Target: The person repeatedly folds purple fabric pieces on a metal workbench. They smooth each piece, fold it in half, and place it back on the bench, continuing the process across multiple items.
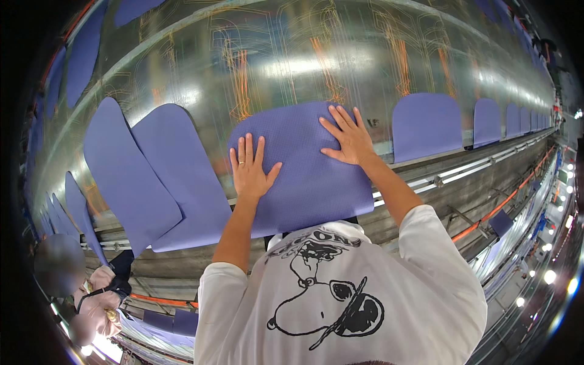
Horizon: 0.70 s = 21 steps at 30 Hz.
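A purple textured sheet with a rounded far edge (298,182) lies across the near edge of a long shiny table, in front of my body. Flat on its left part rests my left hand (251,170), fingers spread, a ring on one finger. My right hand (351,139) presses flat near the sheet's far right corner, its fingers also apart. Neither hand grips anything. To the left, two more purple sheets (131,170) overlap each other, reaching over the table's edge.
Orange and yellow lines mark the glossy tabletop (359,67). More purple sheets (427,125) line the near edge to the right, others the far left (85,55). A metal rail (453,175) runs along the table. Another person (97,298) is at the lower left.
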Available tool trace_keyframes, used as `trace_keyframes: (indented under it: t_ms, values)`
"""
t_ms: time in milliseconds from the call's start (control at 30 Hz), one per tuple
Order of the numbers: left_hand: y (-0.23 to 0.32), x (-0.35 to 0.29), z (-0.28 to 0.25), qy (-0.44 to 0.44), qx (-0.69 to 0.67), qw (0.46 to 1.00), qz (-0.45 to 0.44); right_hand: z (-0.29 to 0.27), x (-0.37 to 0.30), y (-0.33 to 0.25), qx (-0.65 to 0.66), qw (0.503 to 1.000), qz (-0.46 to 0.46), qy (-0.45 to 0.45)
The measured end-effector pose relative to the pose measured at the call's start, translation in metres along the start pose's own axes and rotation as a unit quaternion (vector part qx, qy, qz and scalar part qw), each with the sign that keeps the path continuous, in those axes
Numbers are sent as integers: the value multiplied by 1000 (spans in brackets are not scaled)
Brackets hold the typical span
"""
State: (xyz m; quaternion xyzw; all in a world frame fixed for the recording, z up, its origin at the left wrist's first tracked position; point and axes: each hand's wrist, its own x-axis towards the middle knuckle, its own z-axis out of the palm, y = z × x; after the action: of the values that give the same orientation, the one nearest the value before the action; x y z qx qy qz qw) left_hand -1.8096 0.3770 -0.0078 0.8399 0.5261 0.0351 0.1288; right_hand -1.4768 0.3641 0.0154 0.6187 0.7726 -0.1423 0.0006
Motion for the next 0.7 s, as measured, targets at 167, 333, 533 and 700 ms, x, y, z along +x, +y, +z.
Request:
trace_keyframes:
  t_ms: [167, 333, 533, 700]
  values:
    - [10, -19, -8, 4, -46, 998, -35, -21, -3, -20, 65, 991, -87, 76]
    - [10, -10, -30, -77, -31, 997, 0, 26, -32, -35, 58, 998, -30, 17]
    - [42, -55, -11, -132, -27, 991, 2, 16, -86, -74, 29, 992, -47, -114]
    - [74, -58, 16, -40, 32, 995, -81, 36, -83, -56, -48, 998, -22, -14]
